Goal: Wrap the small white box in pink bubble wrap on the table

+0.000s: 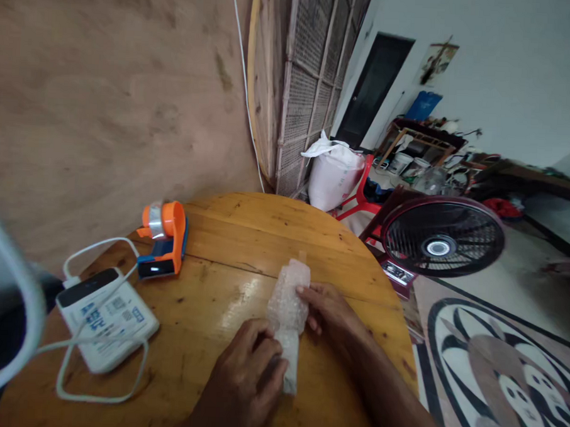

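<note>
A piece of translucent bubble wrap [288, 295], folded into a narrow packet, lies lengthwise on the round wooden table. Whatever is inside it cannot be made out. My right hand [330, 313] pinches its right edge, thumb on top and the other fingers curled at the side. At the lower left edge, my left hand [252, 366] has its fingers bent and closed against the wrap; their tips are partly hidden. An orange and blue tape dispenser [163, 240] with a roll of tape stands farther left on the table.
A white boxy device [108, 322] with looped white cables occupies the table's left side. The wooden table [227, 230] meets a plywood wall behind. Beyond its right edge are a dark red fan [439, 239], a red chair [361, 198] and a full white sack [334, 178].
</note>
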The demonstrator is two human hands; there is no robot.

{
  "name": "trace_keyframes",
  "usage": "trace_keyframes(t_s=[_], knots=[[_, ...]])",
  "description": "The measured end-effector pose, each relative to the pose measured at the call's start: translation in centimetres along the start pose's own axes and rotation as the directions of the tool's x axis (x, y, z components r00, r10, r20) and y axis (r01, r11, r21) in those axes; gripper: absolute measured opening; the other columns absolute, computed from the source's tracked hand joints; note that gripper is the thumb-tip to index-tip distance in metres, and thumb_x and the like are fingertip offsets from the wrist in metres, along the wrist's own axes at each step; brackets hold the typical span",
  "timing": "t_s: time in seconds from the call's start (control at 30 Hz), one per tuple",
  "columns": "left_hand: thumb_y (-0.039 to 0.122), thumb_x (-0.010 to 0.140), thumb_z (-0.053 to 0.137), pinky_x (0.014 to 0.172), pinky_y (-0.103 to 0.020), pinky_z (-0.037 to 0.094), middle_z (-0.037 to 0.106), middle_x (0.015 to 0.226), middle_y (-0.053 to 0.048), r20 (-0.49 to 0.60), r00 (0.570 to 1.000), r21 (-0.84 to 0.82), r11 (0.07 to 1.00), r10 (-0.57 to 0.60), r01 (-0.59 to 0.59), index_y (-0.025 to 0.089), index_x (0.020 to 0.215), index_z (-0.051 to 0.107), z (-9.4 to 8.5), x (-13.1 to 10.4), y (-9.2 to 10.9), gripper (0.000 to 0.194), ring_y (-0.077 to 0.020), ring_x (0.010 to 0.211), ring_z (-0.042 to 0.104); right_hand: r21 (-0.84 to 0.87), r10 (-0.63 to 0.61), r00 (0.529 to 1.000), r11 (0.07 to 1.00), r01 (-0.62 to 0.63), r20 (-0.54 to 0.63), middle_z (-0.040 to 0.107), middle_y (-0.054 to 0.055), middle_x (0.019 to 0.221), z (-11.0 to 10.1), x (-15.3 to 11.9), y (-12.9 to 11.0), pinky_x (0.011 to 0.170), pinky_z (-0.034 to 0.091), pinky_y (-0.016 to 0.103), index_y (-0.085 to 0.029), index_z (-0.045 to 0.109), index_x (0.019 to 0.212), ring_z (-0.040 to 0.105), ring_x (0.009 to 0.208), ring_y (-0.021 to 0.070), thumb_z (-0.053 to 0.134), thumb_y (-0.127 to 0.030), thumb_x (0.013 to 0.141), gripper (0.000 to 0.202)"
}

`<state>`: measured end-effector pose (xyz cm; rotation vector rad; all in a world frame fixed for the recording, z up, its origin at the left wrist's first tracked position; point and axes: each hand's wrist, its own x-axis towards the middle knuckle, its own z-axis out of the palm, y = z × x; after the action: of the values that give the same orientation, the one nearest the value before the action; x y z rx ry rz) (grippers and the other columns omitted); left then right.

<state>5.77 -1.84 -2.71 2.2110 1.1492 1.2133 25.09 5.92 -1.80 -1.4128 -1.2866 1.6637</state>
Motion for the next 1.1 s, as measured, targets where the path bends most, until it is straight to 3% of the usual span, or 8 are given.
trace_keyframes(t_s=[0.07, 0.13, 0.2, 0.3, 0.57, 0.73, 0.93, 1.1], knots=[[0.009, 0.083, 0.050, 0.076, -0.025, 0.054, 0.054, 0.093, -0.007, 0.005, 1.000, 0.003, 1.000, 0.005, -0.005, 0.019, 0.084, 0.057, 0.0, 0.0, 0.0, 0.013, -0.0165, 0.087, 0.060, 0.075, -0.068, 0.998, 0.995, 0.069, -0.014, 0.049, -0.006, 0.043, 0.0, 0.2, 0.2, 0.031, 0.023, 0.017, -0.016, 0.057, 0.072, 0.033, 0.031, 0.0053, 0.063, -0.054, 0.076, 0.039], [0.008, 0.083, 0.050, 0.076, -0.024, 0.054, 0.054, 0.094, -0.007, 0.018, 1.000, 0.002, 1.000, 0.016, -0.016, 0.019, 0.085, 0.057, -0.1, 0.0, 0.0, 0.013, -0.0158, 0.087, 0.060, 0.126, -0.152, 0.988, 0.980, 0.156, -0.042, 0.056, -0.004, 0.055, 0.2, 0.2, 0.1, 0.040, 0.033, 0.017, -0.015, 0.062, 0.079, 0.043, 0.041, 0.0063, 0.070, -0.047, 0.072, 0.034], [0.008, 0.083, 0.050, 0.076, -0.023, 0.054, 0.054, 0.094, -0.007, 0.027, 0.999, -0.005, 1.000, 0.024, -0.024, 0.019, 0.085, 0.057, -0.1, 0.1, 0.0, 0.013, -0.0151, 0.086, 0.060, 0.137, -0.220, 0.973, 0.964, 0.228, -0.072, 0.063, 0.000, 0.069, 0.5, 0.3, -0.1, 0.056, 0.044, 0.022, -0.016, 0.065, 0.084, 0.055, 0.058, 0.0111, 0.074, -0.042, 0.069, 0.032], [0.008, 0.084, 0.050, 0.074, -0.023, 0.054, 0.054, 0.094, -0.008, 0.013, 0.999, -0.014, 0.999, 0.030, -0.030, 0.018, 0.084, 0.057, -0.1, 0.2, 0.1, 0.013, -0.0151, 0.085, 0.060, 0.104, -0.281, 0.951, 0.950, 0.295, -0.131, 0.066, 0.002, 0.080, 1.0, 0.2, -0.2, 0.070, 0.046, 0.028, -0.017, 0.067, 0.087, 0.060, 0.073, 0.0166, 0.073, -0.039, 0.070, 0.029], [0.011, 0.086, 0.052, 0.084, -0.033, 0.052, 0.051, 0.133, -0.011, 0.027, 0.992, 0.132, 0.983, 0.124, -0.126, 0.017, 0.081, 0.060, -0.6, 0.3, 0.1, 0.011, -0.0181, 0.094, 0.060, 0.144, -0.311, 0.935, 0.931, 0.335, -0.169, 0.063, 0.000, 0.076, 2.0, 0.5, 0.2, 0.062, 0.044, 0.025, -0.017, 0.062, 0.087, 0.056, 0.065, 0.0139, 0.072, -0.037, 0.070, 0.028], [0.011, 0.087, 0.051, 0.077, -0.037, 0.050, 0.065, 0.115, -0.008, 0.136, 0.975, 0.133, 0.972, 0.177, -0.195, 0.017, 0.077, 0.055, -1.0, 0.7, -0.2, 0.012, -0.0191, 0.084, 0.059, 0.126, -0.309, 0.927, 0.932, 0.339, -0.212, 0.062, -0.001, 0.072, 2.7, 1.2, 0.8, 0.059, 0.044, 0.025, -0.018, 0.059, 0.085, 0.056, 0.063, 0.0137, 0.071, -0.038, 0.070, 0.028], [0.010, 0.085, 0.051, 0.079, -0.035, 0.049, 0.066, 0.104, -0.006, 0.157, 0.980, 0.028, 0.991, 0.123, -0.129, 0.018, 0.079, 0.051, -1.1, 1.0, -0.4, 0.010, -0.0192, 0.087, 0.057, 0.130, -0.306, 0.921, 0.930, 0.343, -0.242, 0.063, -0.001, 0.069, 3.2, 1.2, 0.7, 0.054, 0.042, 0.023, -0.018, 0.059, 0.084, 0.054, 0.058, 0.0125, 0.071, -0.039, 0.070, 0.028], [0.012, 0.086, 0.051, 0.081, -0.035, 0.048, 0.065, 0.103, -0.005, 0.188, 0.978, -0.005, 0.996, 0.085, -0.085, 0.018, 0.081, 0.051, -1.2, 1.0, -0.6, 0.009, -0.0192, 0.091, 0.057, 0.166, -0.341, 0.923, 0.914, 0.369, -0.177, 0.062, 0.000, 0.073, 3.4, 0.1, 0.0, 0.057, 0.044, 0.024, -0.018, 0.059, 0.086, 0.056, 0.062, 0.0130, 0.072, -0.040, 0.071, 0.029]])
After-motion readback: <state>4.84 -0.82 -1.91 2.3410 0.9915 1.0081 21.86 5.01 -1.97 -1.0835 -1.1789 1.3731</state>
